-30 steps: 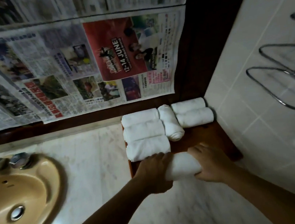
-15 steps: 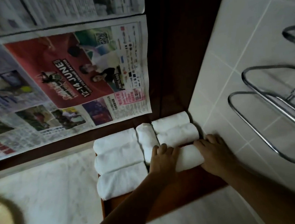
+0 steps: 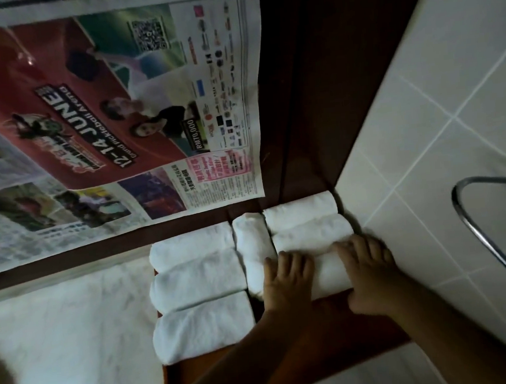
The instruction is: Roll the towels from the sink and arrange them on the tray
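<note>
Seating the rolled towel (image 3: 329,272) against the neighbouring roll (image 3: 310,232) on the wooden tray (image 3: 335,337), left hand (image 3: 287,280) and right hand (image 3: 370,273) each clasp one end. Risk: abrupt letting-go may let it unwind; overpushing may skew the crosswise roll (image 3: 251,244).

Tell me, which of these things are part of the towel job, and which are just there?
Job: towel roll held by left hand and right hand; six other rolls; wooden tray.
Just there: newspaper, metal rack, marble counter.
</note>
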